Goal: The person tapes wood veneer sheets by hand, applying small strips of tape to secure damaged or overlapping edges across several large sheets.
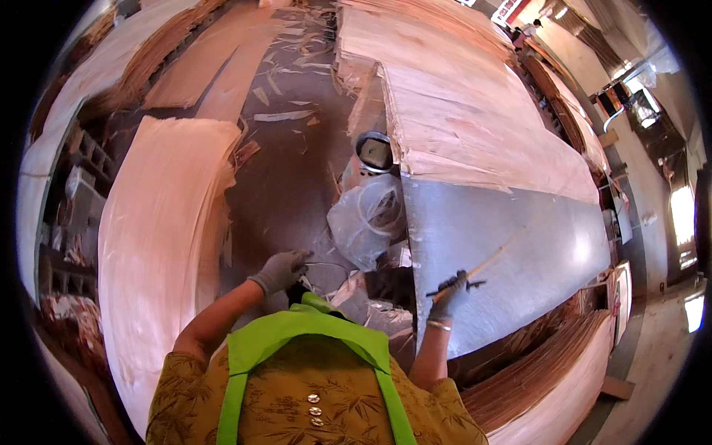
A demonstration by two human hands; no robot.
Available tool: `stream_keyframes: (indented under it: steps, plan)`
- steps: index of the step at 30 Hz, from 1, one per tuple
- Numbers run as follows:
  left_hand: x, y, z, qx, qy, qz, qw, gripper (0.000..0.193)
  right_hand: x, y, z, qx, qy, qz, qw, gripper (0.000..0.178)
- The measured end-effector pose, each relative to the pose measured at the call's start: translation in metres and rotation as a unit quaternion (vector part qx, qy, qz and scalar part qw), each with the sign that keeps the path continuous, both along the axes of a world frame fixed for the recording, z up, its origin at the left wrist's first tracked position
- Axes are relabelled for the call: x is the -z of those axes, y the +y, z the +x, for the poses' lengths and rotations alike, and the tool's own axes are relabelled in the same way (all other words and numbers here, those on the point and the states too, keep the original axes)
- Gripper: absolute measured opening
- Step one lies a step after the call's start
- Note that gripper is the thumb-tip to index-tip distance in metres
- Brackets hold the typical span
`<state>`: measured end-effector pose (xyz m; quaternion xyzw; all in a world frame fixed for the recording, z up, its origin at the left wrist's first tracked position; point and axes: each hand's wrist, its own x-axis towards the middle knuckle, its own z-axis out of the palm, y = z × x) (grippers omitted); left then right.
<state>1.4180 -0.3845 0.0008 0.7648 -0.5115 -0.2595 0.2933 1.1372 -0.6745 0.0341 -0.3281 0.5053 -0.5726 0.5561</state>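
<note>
My left hand (280, 271), in a grey glove, hangs over the floor between the veneer stack on the left and the metal-topped table. Its fingers point right, partly stretched, with nothing visible in them. My right hand (450, 294), in a dark-palmed grey glove, is closed around a thin light-coloured stick (488, 259) above the table's near left part. The stick slants up and away to the right. A short dark piece also shows by these fingers; whether it is an object or a fingertip is unclear. The grey metal tabletop (504, 222) lies beneath the stick.
Thin wood veneer sheets (467, 111) cover the table's far part. Another veneer stack (163, 222) stands at left, and more sheets (549, 386) lie at lower right. A clear plastic bag (367, 222) and a bucket (374, 151) stand beside the table. Veneer scraps (285, 116) litter the floor.
</note>
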Motion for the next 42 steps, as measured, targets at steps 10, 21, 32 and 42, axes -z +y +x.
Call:
stream_keyframes:
  steps: [10, 21, 32, 42]
  plan:
    - [-0.062, -0.128, 0.17, 0.009, 0.271, -0.07, 0.96, 0.035, -0.019, -0.008, 0.278, -0.247, -0.042, 0.036, 0.968, 0.016]
    - [-0.069, -0.244, 0.36, 0.09, 0.469, 0.138, 0.868, 0.038, 0.06, -0.134, 0.364, -0.198, 0.253, -0.119, 0.94, 0.021]
    - [-0.074, -0.307, 0.553, 0.043, 0.39, 0.143, 0.908, 0.037, 0.061, -0.201, 0.369, -0.009, 0.597, -0.076, 0.798, 0.026]
    - [-0.024, -0.386, 0.641, 0.113, 0.29, 0.228, 0.922, 0.026, 0.046, -0.219, 0.399, 0.081, 0.565, 0.209, 0.794, 0.042]
